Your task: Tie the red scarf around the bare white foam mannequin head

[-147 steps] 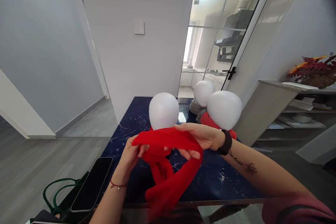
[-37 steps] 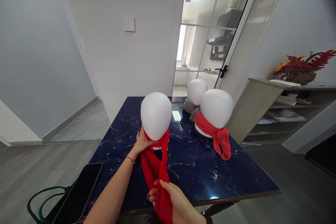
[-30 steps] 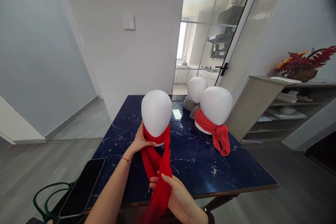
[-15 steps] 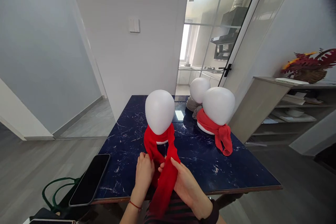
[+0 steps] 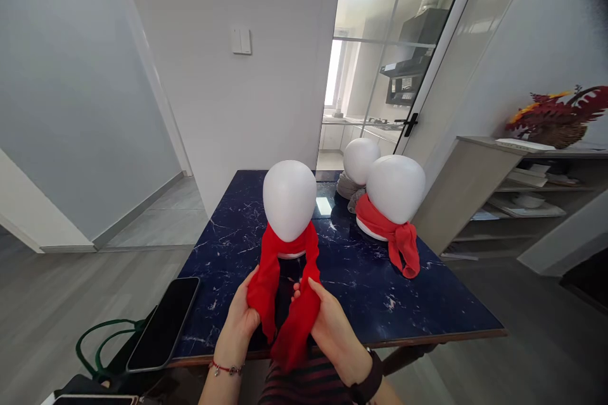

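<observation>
A white mannequin head (image 5: 289, 199) stands near the front of the dark blue marble table (image 5: 403, 310). A red scarf (image 5: 266, 272) is draped round its neck, both ends hanging toward me. My left hand (image 5: 243, 315) grips the left end. My right hand (image 5: 327, 323) grips the right end, which hangs past the table's front edge. Both hands are closed on the cloth, side by side, just in front of the head.
A second white head with a knotted red scarf (image 5: 394, 237) stands to the right, and a third with a grey scarf (image 5: 349, 186) behind it. A black phone (image 5: 164, 323) lies at the front left corner. Shelves (image 5: 522, 202) stand to the right.
The scarf went from held in the air to lying round the head's neck. My left hand left the neck and took the left end; both hands now hold the ends apart.
</observation>
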### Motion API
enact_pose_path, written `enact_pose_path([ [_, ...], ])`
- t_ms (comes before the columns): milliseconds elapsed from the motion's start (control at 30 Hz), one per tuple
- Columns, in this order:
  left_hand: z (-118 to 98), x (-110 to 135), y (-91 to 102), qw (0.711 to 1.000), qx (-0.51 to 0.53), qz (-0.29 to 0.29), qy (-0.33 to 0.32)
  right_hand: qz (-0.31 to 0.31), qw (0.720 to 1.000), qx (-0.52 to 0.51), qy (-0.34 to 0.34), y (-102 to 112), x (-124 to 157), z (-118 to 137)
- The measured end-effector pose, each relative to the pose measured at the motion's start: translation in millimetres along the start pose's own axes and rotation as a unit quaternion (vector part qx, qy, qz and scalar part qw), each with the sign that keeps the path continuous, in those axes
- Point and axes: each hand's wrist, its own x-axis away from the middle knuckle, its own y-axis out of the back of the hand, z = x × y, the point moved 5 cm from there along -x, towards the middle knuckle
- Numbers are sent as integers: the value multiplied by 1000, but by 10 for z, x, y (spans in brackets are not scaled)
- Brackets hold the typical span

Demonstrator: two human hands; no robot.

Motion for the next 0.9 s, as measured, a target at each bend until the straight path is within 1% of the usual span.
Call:
enact_pose_path([
  [67,12,-13,4,999,-19,-7,26,-10,1000,3,11,-4,-77,-58],
  [167,46,-12,-70,995,-70,26,70,-7,999,21,26,-40,-143,-123],
  [233,59,3,-120,990,-107,32,83,-9,999,40,36,-56,-149,-142],
  [300,51,24,-155,989,-131,11,72,-21,997,57,55,-50,-140,-128],
  [367,27,53,-199,988,-144,-6,47,-38,993,72,86,-24,-134,-86],
  [433,1,87,-261,989,-149,-1,21,-59,988,89,113,17,-146,-42],
  [500,-20,124,-324,989,-150,16,2,-81,981,115,132,67,-179,-11],
  [600,-35,168,-371,987,-159,26,-7,-99,972,152,148,124,-251,-23],
  [667,-37,184,-369,986,-164,17,-10,-85,972,163,145,120,-300,-88],
  [833,18,222,-346,988,-154,8,22,6,975,173,140,-27,-361,-295],
  [900,48,262,-361,988,-150,16,41,6,973,177,145,-47,-390,-321],
])
